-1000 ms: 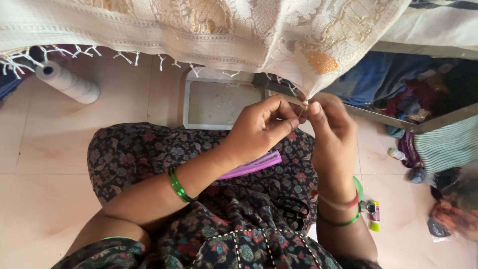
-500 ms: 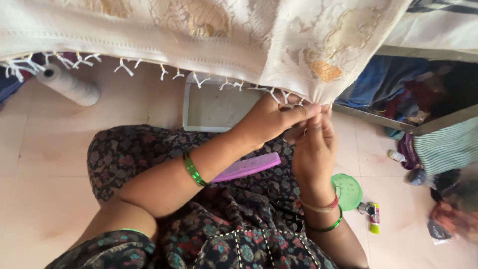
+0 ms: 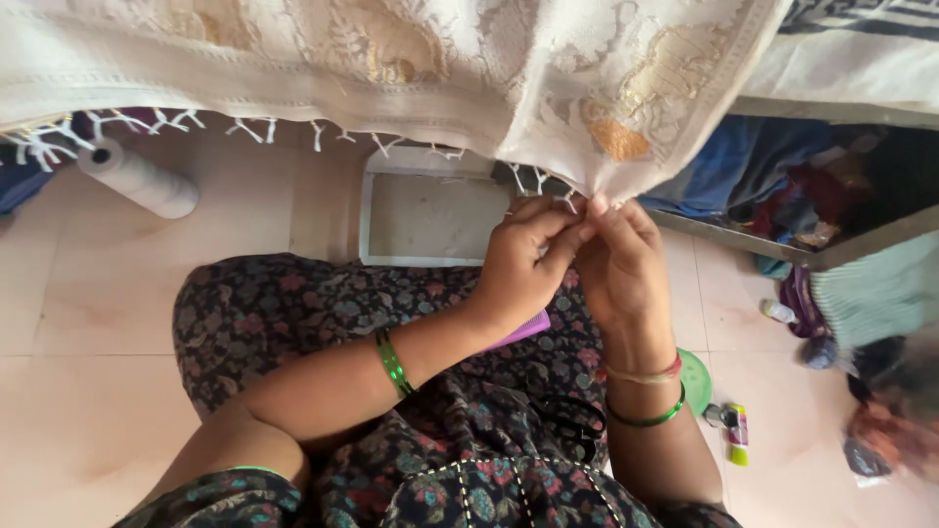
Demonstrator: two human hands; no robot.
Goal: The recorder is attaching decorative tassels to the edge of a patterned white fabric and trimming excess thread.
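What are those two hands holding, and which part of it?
Both the left hand and the right hand pinch the fringed lower edge of the cream embroidered cloth, their fingertips meeting at its tassels. The exact thread in the grip is too small to tell.

Both hands, left hand (image 3: 523,264) and right hand (image 3: 618,269), are working pressed together at the fringe of the cream cloth (image 3: 391,59), which is hanging low and closing off everything above them. Just below, the purple comb (image 3: 523,330) and black scissors (image 3: 572,422) are lying on the lap. The white tray (image 3: 430,217) is sitting on the floor ahead. Leftward, bare tile is running open up to the thread cone (image 3: 137,178). Rightward, a green lid (image 3: 696,381), small tubes (image 3: 734,430) and heaped clothes (image 3: 831,196) are crowding the floor.
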